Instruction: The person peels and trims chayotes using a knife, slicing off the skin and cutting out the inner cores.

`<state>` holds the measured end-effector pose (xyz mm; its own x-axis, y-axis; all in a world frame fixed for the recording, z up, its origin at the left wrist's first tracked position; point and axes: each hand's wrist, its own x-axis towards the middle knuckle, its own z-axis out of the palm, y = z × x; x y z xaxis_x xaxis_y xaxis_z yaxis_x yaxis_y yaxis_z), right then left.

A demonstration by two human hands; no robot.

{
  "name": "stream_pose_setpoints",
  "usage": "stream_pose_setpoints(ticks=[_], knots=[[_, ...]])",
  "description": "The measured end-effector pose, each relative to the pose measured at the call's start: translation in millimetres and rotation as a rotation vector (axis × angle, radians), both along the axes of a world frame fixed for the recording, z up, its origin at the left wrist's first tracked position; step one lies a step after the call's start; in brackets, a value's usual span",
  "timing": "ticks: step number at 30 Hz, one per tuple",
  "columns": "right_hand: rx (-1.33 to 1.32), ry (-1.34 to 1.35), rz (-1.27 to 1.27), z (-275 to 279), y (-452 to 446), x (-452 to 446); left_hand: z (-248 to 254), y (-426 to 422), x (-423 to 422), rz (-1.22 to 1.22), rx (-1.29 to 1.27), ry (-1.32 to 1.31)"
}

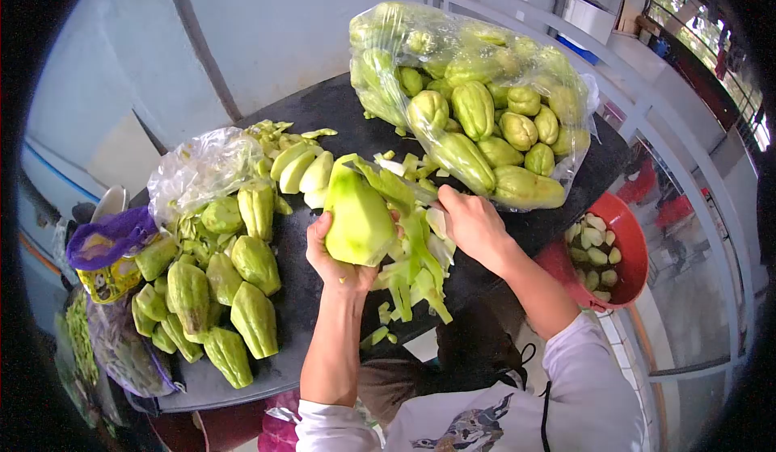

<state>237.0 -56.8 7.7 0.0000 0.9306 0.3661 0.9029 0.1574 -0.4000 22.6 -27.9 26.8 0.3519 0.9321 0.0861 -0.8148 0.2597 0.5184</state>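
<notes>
A big, pale green, mostly peeled chayote (356, 219) is held up over the dark table by my left hand (330, 250), fingers wrapped round its lower left side. Long strips of green peel (422, 262) hang at its right. My right hand (473, 224) is closed just beyond those strips, around what looks like a knife (422, 194); peel covers most of the blade and the fingers hide the handle. Behind the chayote, several pale cut pieces (317, 171) lie beside scattered peel scraps.
A clear plastic bag (572, 88) full of whole chayotes stands at the back of the black table (311, 105). Several peeled chayotes (188, 297) are heaped at left, near a crumpled plastic bag (194, 169) and a purple cloth (113, 238). A red bucket (634, 234) with pale pieces stands right.
</notes>
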Motion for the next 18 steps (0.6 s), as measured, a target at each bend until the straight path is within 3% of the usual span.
stream_pose_setpoints(ticks=[6, 8, 11, 14, 16, 18], knots=[[0.131, -0.086, 0.101, 1.3, 2.6, -7.1, -0.6, -2.3, 6.6, 0.034, -0.107, 0.002], [-0.018, -0.029, 0.007, -2.7, 10.0, 5.2, 5.1, -6.1, 8.0, 0.056, -0.173, 0.000], [-0.055, 0.056, -0.047, -3.1, 11.1, 6.6, 2.3, -2.2, 4.0, -0.045, 0.036, 0.016], [-0.020, 0.010, 0.015, 4.1, 2.9, -3.8, -4.1, 2.9, 3.8, -0.010, -0.037, -0.009], [0.038, 0.162, 0.226, 14.8, -8.7, -10.8, -3.6, 3.2, 1.9, 0.012, -0.056, -0.014], [0.027, 0.112, 0.225, 22.3, -14.9, -16.6, 0.5, 1.6, 3.0, 0.055, -0.111, 0.026]])
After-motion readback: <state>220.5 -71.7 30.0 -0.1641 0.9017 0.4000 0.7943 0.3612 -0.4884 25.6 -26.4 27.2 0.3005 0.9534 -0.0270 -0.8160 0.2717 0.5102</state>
